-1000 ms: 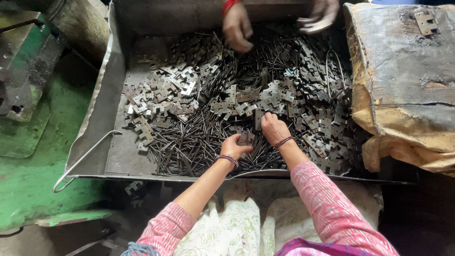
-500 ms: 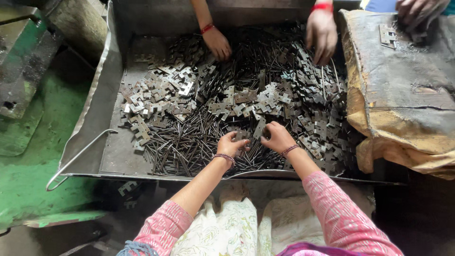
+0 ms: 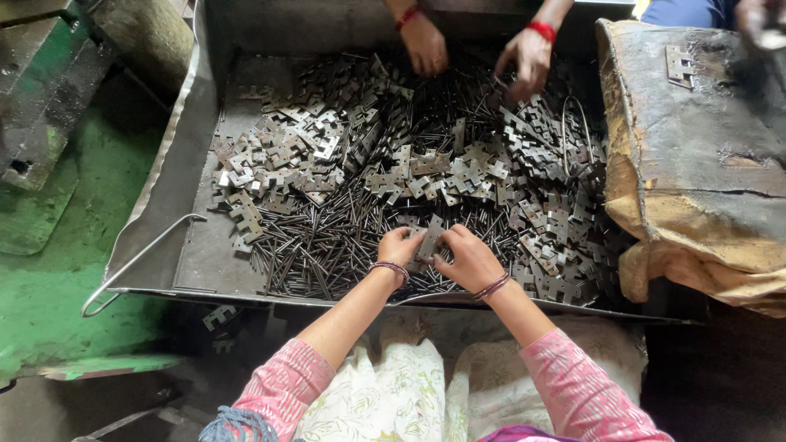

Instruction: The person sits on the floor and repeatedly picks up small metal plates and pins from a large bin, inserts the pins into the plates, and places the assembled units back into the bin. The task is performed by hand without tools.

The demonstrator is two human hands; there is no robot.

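At the near edge of the metal tray [image 3: 155, 205], we are pinching one hinge plate [image 3: 430, 239] between left hand [image 3: 399, 247] and right hand [image 3: 468, 260], fingers closed on it above the loose pins [image 3: 319, 245], ideally keeping it level while lining up its knuckles.

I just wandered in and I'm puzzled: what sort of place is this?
Probably a small metalwork or hardware workshop. A big metal tray holds heaps of stamped hinge plates and thin metal pins. The left hand and right hand hold a plate together, and another person's hands sort opposite.
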